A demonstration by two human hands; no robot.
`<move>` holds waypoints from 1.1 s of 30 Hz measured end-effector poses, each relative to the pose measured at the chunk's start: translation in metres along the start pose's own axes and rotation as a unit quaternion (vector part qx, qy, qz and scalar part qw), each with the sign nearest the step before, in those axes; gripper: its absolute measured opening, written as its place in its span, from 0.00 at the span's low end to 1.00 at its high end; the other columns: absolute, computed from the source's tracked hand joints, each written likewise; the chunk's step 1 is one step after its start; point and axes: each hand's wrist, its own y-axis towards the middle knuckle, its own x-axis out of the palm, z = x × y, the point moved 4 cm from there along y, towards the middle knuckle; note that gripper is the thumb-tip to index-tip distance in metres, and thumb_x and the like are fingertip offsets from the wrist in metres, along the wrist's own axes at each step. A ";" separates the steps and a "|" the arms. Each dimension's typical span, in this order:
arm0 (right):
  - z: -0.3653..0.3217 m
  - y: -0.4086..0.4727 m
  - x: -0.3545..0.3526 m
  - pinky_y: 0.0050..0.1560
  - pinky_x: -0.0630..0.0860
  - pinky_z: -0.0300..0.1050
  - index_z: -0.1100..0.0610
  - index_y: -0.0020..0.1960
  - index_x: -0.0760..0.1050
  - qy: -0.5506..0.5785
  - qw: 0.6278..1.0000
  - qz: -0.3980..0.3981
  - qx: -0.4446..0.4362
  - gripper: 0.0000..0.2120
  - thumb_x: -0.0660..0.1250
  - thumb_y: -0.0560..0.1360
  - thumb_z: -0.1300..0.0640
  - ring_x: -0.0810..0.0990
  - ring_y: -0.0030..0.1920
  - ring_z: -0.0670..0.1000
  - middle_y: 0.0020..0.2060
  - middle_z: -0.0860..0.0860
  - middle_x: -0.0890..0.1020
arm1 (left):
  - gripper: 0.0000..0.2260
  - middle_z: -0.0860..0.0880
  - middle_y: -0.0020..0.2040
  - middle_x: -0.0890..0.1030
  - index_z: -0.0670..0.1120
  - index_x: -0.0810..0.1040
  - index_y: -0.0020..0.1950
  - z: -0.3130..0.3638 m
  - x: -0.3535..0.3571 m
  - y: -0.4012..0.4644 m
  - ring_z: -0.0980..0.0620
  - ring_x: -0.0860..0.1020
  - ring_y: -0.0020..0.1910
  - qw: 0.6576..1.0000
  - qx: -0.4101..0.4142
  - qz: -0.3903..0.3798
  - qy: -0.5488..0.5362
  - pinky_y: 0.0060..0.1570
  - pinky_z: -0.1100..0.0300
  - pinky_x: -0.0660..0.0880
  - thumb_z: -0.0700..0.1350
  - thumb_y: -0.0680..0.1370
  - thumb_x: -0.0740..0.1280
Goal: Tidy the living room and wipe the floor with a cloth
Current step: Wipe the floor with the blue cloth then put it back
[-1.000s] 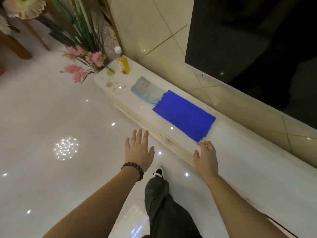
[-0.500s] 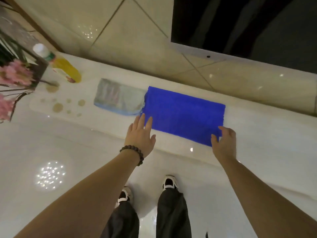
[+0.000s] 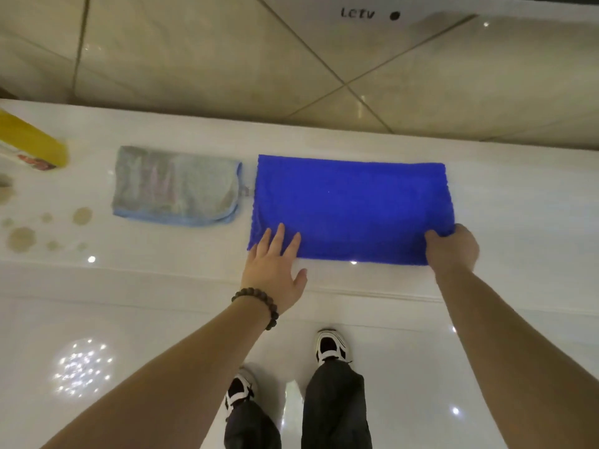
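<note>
As you look down past your own legs, two black-and-white shoes stand on the glossy white floor, which throws back a cluster of ceiling lights at the lower left. Your dark trousers fill the bottom middle between your forearms.

Above your feet, the front edge of a low white shelf runs across the view. Your left hand, with a dark bead bracelet on its wrist, lies flat with straight, spread fingers; the fingertips rest on the near left corner of the blue cloth. Your right hand has its fingers curled around the near right corner of that cloth, thumb on top, grasping it. The cloth lies spread flat as a rectangle on the shelf top, close to the front edge.

Just beside the cloth's left edge lies a folded pale grey-blue cloth, with only a narrow gap between the two. Further left, brownish round stains dot the shelf, and a yellow bottle sits at the left border, cut off by the frame. Nothing lies on top of the blue cloth apart from your hands.

Behind the shelf rises a wall of large beige tiles with dark grout lines. At the top edge, the white lower frame of a television shows, bearing lettering and a small dark dot.
</note>
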 end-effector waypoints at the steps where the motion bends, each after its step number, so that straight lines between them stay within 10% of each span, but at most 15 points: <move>1: 0.005 -0.001 -0.012 0.37 0.65 0.43 0.63 0.50 0.72 0.019 1.000 0.017 0.002 0.07 0.63 0.75 0.60 0.74 0.42 0.57 0.41 0.56 0.75 | 0.29 0.49 0.79 0.45 0.54 0.47 0.79 0.011 0.002 -0.005 0.45 0.46 0.78 1.000 0.023 -0.003 0.005 0.75 0.48 0.50 0.60 0.80 0.52; 12: -0.087 -0.102 0.000 0.38 0.67 0.24 0.61 0.61 0.71 0.145 0.944 -0.029 -0.294 0.14 0.65 0.76 0.62 0.74 0.37 0.39 0.42 0.43 0.76 | 0.27 0.52 0.79 0.48 0.50 0.50 0.79 0.001 0.000 0.001 0.52 0.48 0.78 0.994 0.057 0.008 -0.094 0.76 0.55 0.48 0.50 0.82 0.56; 16: -0.104 -0.132 0.076 0.54 0.76 0.42 0.56 0.70 0.66 0.084 0.926 -0.151 -0.336 0.23 0.65 0.77 0.57 0.75 0.48 0.46 0.59 0.46 0.75 | 0.28 0.51 0.79 0.47 0.49 0.47 0.79 -0.029 -0.007 0.000 0.52 0.47 0.78 0.996 0.031 0.062 -0.050 0.76 0.52 0.44 0.50 0.82 0.55; 22: -0.086 -0.135 0.145 0.76 0.49 0.52 0.53 0.51 0.69 -0.118 0.883 -0.235 -0.389 0.21 0.54 0.75 0.36 0.52 0.76 0.50 0.76 0.52 0.59 | 0.28 0.49 0.79 0.40 0.49 0.43 0.79 -0.067 0.000 -0.007 0.49 0.38 0.77 0.996 -0.051 0.051 -0.043 0.75 0.47 0.41 0.52 0.82 0.52; 26: -0.099 -0.137 0.132 0.74 0.55 0.55 0.54 0.56 0.73 -0.124 0.906 -0.124 -0.384 0.27 0.52 0.75 0.33 0.59 0.74 0.54 0.74 0.53 0.64 | 0.28 0.48 0.79 0.44 0.48 0.46 0.79 -0.072 -0.001 -0.016 0.49 0.39 0.77 0.991 -0.067 0.084 -0.084 0.75 0.48 0.41 0.50 0.82 0.53; 33: -0.090 -0.113 0.159 0.65 0.44 0.78 0.42 0.74 0.31 -0.336 0.896 -0.090 -0.274 0.51 0.49 0.63 0.20 0.34 0.75 0.62 0.76 0.54 0.34 | 0.27 0.49 0.79 0.47 0.48 0.51 0.79 -0.073 0.003 -0.027 0.49 0.41 0.78 0.981 -0.080 0.113 -0.135 0.75 0.50 0.42 0.49 0.82 0.55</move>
